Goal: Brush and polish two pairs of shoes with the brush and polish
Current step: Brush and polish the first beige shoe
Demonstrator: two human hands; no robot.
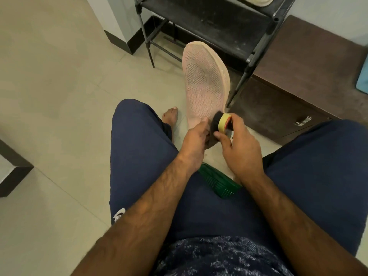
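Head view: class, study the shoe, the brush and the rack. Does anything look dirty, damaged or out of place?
Nothing is spilled or broken. The pink shoe shows a greyish patch on its mesh near the toe, and the shelf of the black rack is streaked with pale dust.

Black metal rack (209, 18), brown cabinet (298, 76) beside it; green plastic item (217, 182), tiled floor (59, 96)

Your left hand (196, 140) covers the pink shoe (205, 82) at its heel end. The brush (222, 121) is mostly buried in your right hand (241, 148), label unreadable. Green ribbed thing (217, 182) half under your wrists, can't identify. Pale shoe (256, 0) on the rack (219, 22) is cut by the top edge.
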